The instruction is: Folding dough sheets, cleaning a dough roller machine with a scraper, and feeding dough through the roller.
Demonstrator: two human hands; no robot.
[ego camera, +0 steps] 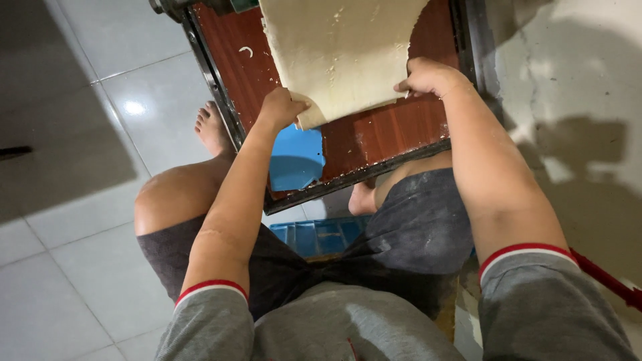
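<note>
Dough sheet (top cut off): left hand and right hand grip its edge.

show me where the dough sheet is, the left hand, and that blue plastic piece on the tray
dough sheet (341,53), head view, middle of its pale surface.
left hand (281,108), head view, back of the hand gripping the sheet's lower edge.
blue plastic piece (297,159), head view, its flat face.

One dough sheet – one wooden board – two hands.
</note>
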